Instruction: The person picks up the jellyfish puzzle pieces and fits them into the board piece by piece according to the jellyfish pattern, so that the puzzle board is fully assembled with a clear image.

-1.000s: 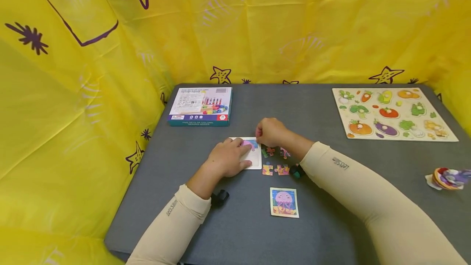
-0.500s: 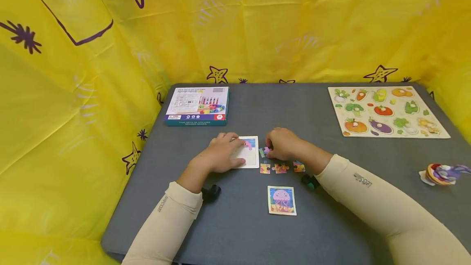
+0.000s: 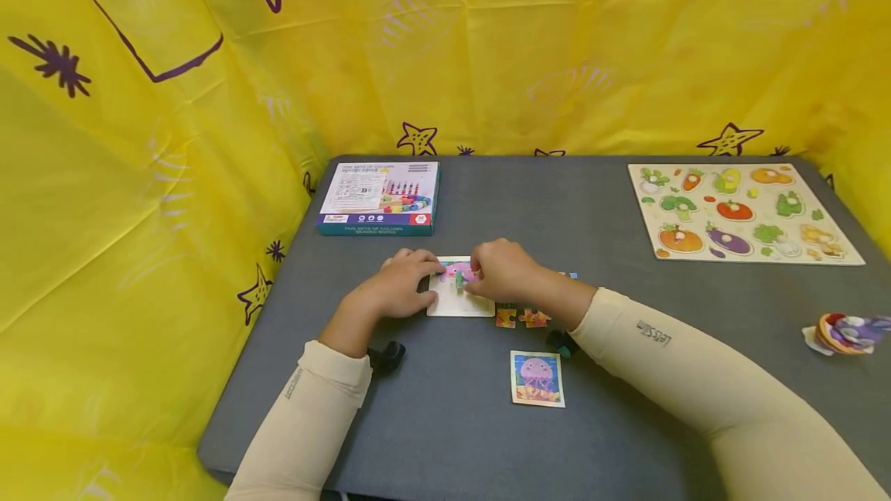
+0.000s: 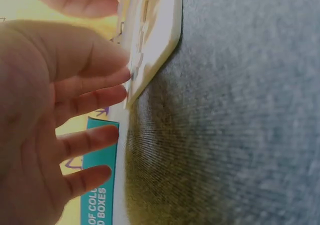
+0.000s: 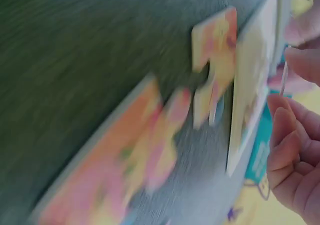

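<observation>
A white puzzle board lies on the table, with pink and blue pieces fitted along its far side. My right hand is over the board and pinches a small jigsaw piece with green on it, seen thin and edge-on in the right wrist view. Beside the board's left edge, my left hand touches it with thumb and fingertips; the left wrist view has its fingers mostly straight. Loose jigsaw pieces lie right of the board, some partly hidden by the right forearm.
A jellyfish picture card lies nearer the person. At the back left is a beaded-toy box; a vegetable peg board lies at the back right. A small purple-and-orange object stands at the far right.
My right hand went right to the loose pieces, then came back left over the board with the green-marked piece. My left hand drew back from the board's surface to its left edge.
</observation>
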